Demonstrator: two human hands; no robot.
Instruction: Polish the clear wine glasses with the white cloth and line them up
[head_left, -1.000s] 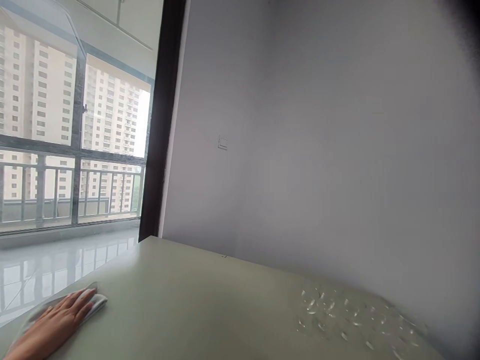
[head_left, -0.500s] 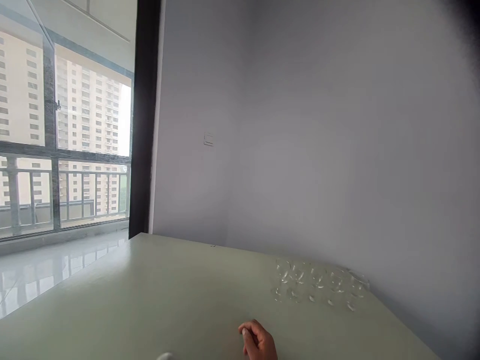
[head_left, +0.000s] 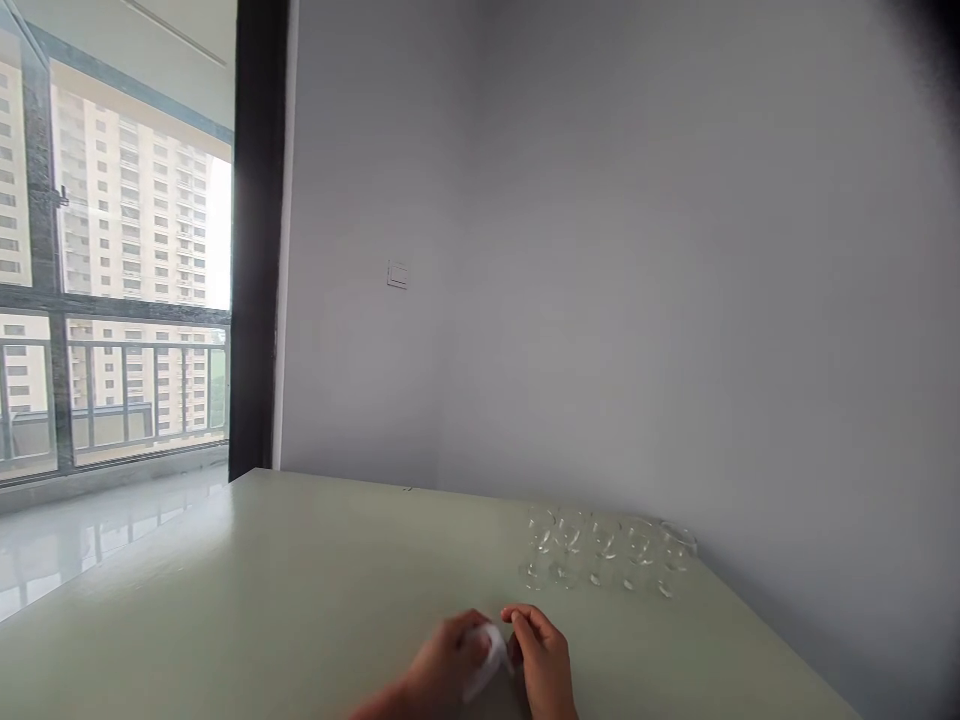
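My left hand, smeared by motion, is closed around a soft-looking white cloth at the bottom middle of the view. Right beside it, my right hand has its fingers curled and pressed together near the cloth's edge. What those fingers hold, if anything, I cannot make out. Beyond both hands, several clear stemmed glasses stand upright in a row on the pale green table, apart from the hands.
Behind the table rises a grey wall with a light switch. To the left are a dark door frame and a window with a railing. The table's right edge runs close to the wall.
My left hand has come up into view with the white cloth, close to my right hand. My right hand sits slightly higher and further right. The view has turned a little to the right.
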